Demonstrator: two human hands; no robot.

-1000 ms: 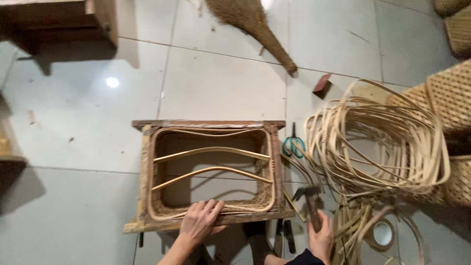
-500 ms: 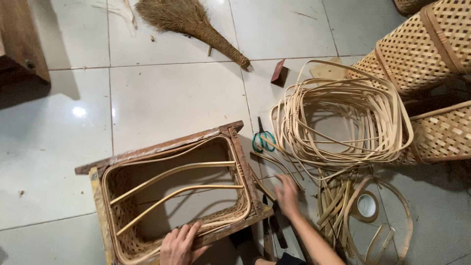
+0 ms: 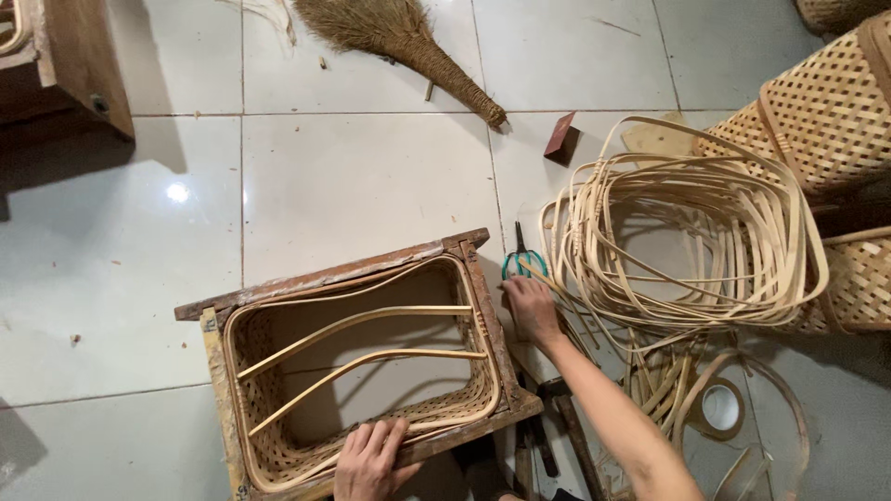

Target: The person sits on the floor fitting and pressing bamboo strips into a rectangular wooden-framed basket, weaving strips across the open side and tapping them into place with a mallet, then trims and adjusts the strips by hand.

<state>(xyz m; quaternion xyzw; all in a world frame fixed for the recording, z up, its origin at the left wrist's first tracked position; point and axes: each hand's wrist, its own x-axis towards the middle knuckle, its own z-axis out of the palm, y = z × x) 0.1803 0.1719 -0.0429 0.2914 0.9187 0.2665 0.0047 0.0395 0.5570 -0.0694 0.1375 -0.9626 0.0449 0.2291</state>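
The right hand [image 3: 531, 306] has left the spot low by the hammer, where it was a second ago, and travelled up and away. It now rests on the floor just beside the teal-handled scissors [image 3: 520, 260], its fingers loosely curled and reaching toward the handles, touching or nearly so; I cannot tell whether they have closed on anything. The hammer [image 3: 566, 422] lies untouched on the tiles near the forearm.

The left hand [image 3: 371, 459] has stayed on the near rail of the wooden frame [image 3: 343, 274], fingers spread flat and pressing down, steadying it. Inside the frame sits the half-woven rattan basket [image 3: 278, 436], with two bent cane ribs [image 3: 371, 339] spanning its opening.

The shift from hammer to scissors suggests a change from fastening to cutting, judged from the reach alone.

To the right lies a large coil of cane strips [image 3: 696, 232], against finished woven baskets [image 3: 826, 111]. A straw broom [image 3: 399, 37] lies on the far tiles, a small reddish wood block [image 3: 562, 137] near its handle, and a roll of tape [image 3: 720, 408] near right.
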